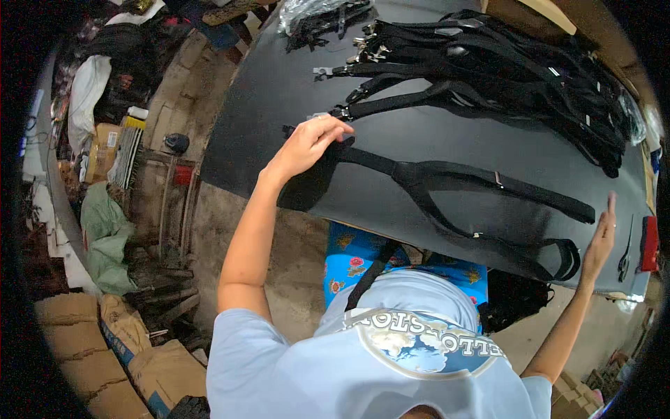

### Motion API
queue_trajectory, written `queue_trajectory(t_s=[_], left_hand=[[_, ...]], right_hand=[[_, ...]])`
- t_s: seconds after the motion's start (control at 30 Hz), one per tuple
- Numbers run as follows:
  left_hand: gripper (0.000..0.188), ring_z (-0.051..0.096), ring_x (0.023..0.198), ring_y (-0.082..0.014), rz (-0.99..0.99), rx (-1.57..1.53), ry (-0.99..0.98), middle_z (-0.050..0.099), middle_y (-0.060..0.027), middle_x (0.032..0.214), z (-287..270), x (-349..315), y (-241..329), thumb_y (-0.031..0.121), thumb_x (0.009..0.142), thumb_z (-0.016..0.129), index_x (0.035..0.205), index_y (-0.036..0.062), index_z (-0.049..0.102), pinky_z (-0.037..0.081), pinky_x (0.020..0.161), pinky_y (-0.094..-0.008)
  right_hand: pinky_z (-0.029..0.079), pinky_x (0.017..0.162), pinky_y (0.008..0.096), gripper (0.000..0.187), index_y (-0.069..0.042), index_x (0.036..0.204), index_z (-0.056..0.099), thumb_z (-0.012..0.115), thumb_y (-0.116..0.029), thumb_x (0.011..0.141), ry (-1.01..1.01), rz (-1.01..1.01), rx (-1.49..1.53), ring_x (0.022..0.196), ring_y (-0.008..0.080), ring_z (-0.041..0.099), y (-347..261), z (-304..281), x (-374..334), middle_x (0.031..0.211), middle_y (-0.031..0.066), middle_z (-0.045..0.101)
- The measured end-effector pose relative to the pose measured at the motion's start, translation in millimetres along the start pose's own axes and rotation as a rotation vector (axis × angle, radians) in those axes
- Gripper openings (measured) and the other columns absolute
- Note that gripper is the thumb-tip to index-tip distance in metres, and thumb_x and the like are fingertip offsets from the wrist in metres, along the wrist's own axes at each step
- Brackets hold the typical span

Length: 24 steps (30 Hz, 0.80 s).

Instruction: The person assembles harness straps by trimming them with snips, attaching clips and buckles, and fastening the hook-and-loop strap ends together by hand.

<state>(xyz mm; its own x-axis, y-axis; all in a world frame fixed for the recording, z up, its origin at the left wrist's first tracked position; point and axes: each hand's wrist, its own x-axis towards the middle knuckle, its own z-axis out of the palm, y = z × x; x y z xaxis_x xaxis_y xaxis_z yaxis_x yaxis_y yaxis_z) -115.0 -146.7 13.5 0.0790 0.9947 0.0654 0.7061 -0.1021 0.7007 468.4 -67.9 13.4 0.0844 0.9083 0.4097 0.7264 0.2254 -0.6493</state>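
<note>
A pair of black suspenders lies stretched across the dark tabletop in front of me, forking into two straps toward the right. My left hand is closed over its left end, with the fingertips pressed together; the end itself is hidden under the hand. My right hand is beside the looped strap ends on the right, its fingers straight and apart from the straps. Small metal adjusters show on both straps. Just beyond my left hand lies another pair of suspenders, its clip end close to my fingers.
A heap of black suspenders with metal clips covers the far side of the table. Scissors and a red box rest at the right edge. Clear plastic bags lie far left. Cardboard boxes stand on the floor.
</note>
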Motion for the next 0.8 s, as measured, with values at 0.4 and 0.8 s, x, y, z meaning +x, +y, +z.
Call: queue_trajectory(t_s=[0.4,0.8], left_hand=[[0.03,0.064,0.097,-0.0185,-0.026,-0.098,0.138,0.069,-0.0082,0.104,-42.4,-17.0,-12.3,0.012,0.088,0.067,0.117,0.0052,0.065,0.049,0.088,-0.0316],[0.044,0.056,0.101,-0.0279,0.474,0.174,0.055,0.059,-0.0088,0.107,93.3,13.7,56.6,0.017,0.071,0.079,0.112,0.0068,0.066,0.046,0.088,-0.0384]], right_hand=[[0.008,0.119,0.0473,0.055,-0.011,0.149,0.035,0.026,-0.041,0.104,-0.437,-0.356,-0.449,0.147,0.0273,0.019,-28.9,59.7,-25.8,0.156,0.0065,0.031],[0.009,0.12,0.0478,0.046,-0.016,0.149,0.038,0.036,-0.028,0.104,-0.543,-0.324,-0.635,0.147,0.0256,0.021,-5.7,51.1,12.1,0.156,0.0025,0.032]])
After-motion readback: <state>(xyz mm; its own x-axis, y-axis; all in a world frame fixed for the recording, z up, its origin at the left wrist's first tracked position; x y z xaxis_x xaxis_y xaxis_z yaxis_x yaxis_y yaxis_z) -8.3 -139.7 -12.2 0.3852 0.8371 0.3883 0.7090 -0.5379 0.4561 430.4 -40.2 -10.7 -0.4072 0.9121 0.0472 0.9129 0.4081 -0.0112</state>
